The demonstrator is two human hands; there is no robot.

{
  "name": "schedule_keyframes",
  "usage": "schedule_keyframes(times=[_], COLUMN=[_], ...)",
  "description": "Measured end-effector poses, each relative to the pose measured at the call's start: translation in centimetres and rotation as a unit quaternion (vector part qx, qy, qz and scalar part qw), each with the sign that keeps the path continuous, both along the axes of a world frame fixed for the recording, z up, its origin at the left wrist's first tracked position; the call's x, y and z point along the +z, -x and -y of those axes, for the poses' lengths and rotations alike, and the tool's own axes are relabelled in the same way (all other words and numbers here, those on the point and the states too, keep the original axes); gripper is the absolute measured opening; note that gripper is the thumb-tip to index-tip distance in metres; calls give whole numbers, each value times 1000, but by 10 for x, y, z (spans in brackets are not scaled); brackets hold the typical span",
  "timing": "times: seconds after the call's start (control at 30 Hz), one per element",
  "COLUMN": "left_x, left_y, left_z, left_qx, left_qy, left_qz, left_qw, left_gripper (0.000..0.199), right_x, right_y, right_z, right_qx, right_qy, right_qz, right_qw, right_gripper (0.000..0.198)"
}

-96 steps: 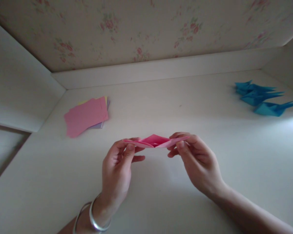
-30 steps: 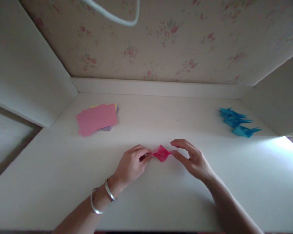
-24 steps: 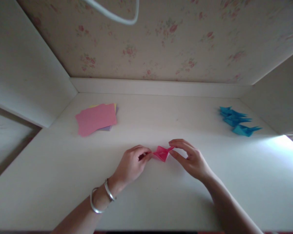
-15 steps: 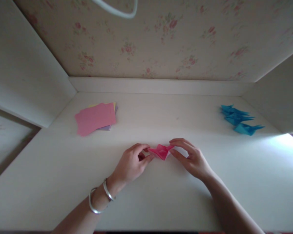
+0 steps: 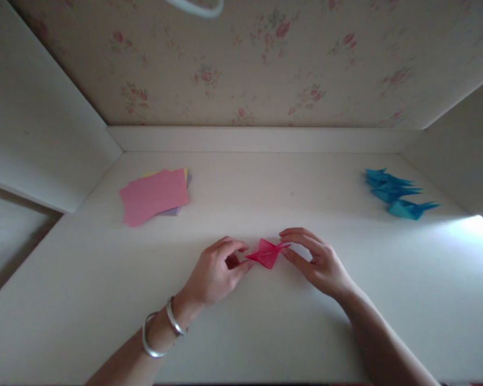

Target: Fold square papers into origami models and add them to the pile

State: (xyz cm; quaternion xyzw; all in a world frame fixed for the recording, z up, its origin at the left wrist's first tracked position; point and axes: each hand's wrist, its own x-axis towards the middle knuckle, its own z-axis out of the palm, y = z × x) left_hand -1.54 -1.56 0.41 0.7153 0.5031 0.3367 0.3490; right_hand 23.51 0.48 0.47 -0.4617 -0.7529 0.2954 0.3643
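Note:
A bright pink folded-paper crane (image 5: pixel 266 254) is between my two hands over the white table. My left hand (image 5: pixel 218 269) has its thumb and fingers curled around the crane's left point, the thumb against its lower side. A small gap shows between index finger and thumb there. My right hand (image 5: pixel 316 262) pinches the thin right point between thumb and fingertips. Two silver bangles (image 5: pixel 175 317) circle my left wrist.
A stack of coloured paper sheets (image 5: pixel 155 195), pink on top with yellow and purple edges below, lies at the back left. Several blue paper cranes (image 5: pixel 406 209) stand in a row at the back right. A white cable (image 5: pixel 199 8) hangs before the floral wall.
The pink crane has tilted between my hands, its left point dropping and its middle fold now showing upright. My left index finger has loosened from the point. The view has shifted slightly.

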Motion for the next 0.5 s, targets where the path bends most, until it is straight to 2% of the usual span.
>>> schedule_keyframes(times=[0.2,0.5], left_x=[-3,0], left_y=[0,1], left_z=[0,-1], left_qx=[-2,-9], left_qy=[12,-32], left_qz=[7,-24], left_qw=[1000,999], left_gripper=[26,15], right_x=[-1,1], right_y=[-1,0], right_z=[0,2], right_qx=[-3,41], right_qy=[-9,20], right_qz=[-3,-2], right_qw=[1000,999], right_gripper=[14,19])
